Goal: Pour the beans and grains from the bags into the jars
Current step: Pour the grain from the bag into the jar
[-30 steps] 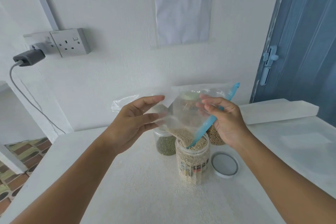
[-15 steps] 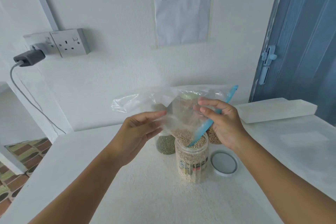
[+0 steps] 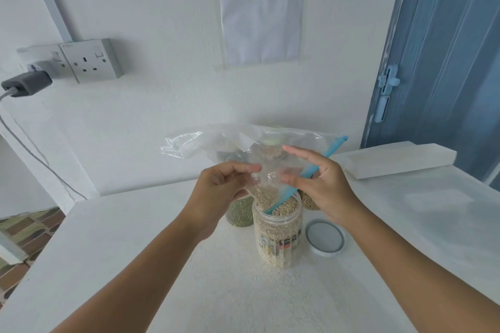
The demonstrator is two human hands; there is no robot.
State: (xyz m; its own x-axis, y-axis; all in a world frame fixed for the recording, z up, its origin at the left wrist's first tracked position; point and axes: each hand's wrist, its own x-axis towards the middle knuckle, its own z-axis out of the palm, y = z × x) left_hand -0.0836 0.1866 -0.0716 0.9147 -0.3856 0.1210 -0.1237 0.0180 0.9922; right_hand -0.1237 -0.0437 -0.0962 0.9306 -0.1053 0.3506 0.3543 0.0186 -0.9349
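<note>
**Clear bag tipped over a nearly full grain jar**

Crinkled, glossy clear plastic bag (image 3: 259, 167) held over the open jar (image 3: 277, 232), lowest corner funnelled into the mouth and packed with the last pale grains. Blue plastic zip strip (image 3: 311, 170) slanting from upper right down into the jar, tip lying on the heaped grain. Left hand (image 3: 219, 192) pinching the thin film between thumb and curled fingers at the bag's left side. Right hand (image 3: 319, 184) half open around the bag's right edge, index finger and thumb spread apart on either side of the plastic and strip; hard to tell through the film whether gripping firmly or merely steadying. Jar a cylindrical, ribbed clear plastic one with a printed label band low on its front, filled almost to the rim with small, round beige grains. Standing on a white, rough-textured table (image 3: 230, 292). Round lid (image 3: 324, 238), pale blue rim and grey inner face, lying flat just to the jar's right. Behind on the left, a smaller jar of dark green beans (image 3: 239, 215); behind on the right, another jar of tan grains (image 3: 308, 201), mostly hidden by the right hand. Flat white rectangular block (image 3: 397, 159) at the table's far right edge.
</note>
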